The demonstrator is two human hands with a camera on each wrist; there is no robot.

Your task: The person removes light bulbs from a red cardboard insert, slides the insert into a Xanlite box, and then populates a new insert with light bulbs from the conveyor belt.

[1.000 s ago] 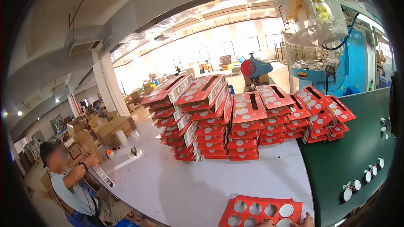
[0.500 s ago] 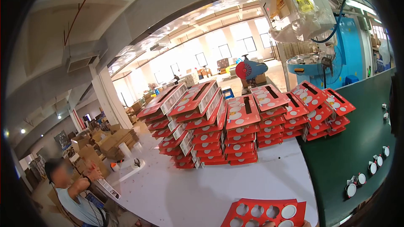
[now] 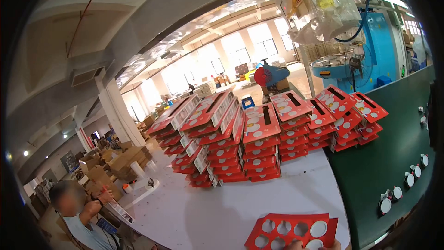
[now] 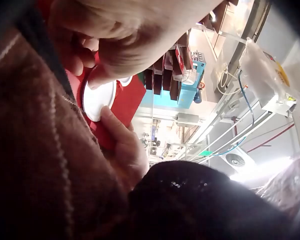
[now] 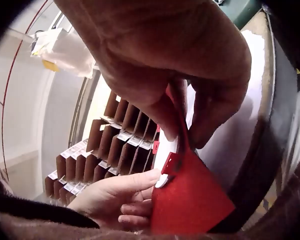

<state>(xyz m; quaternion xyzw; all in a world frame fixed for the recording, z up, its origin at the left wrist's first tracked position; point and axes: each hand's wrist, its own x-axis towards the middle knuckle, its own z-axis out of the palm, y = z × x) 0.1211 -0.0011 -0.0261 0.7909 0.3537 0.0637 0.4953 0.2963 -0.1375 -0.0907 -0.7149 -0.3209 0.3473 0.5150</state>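
A red card with round holes [image 3: 287, 219] is at the bottom of the head view, with white discs [image 3: 318, 228] in its right-hand holes. My left hand [image 3: 294, 246] grips its lower edge, thumb against a disc [image 4: 98, 99] in the left wrist view. At the card's lower right corner, my right hand [image 3: 336, 245] pinches it. The right wrist view has the right hand's [image 5: 190, 65] fingers on both sides of the red card [image 5: 185, 200], while the left hand [image 5: 115, 197] holds the edge by the white disc [image 5: 164, 155].
Stacked red printed cards [image 3: 263, 157] stand across the white table [image 3: 222, 213]. Several white round pieces [image 3: 385, 206] lie on the green surface [image 3: 370, 171] at the right. A person [image 3: 78, 213] works at the left edge, near cardboard boxes [image 3: 127, 157].
The head view has turned slightly, and the stacks appear further left. Both hands remain at the card, which has tilted a little. The person at the left has moved a hand.
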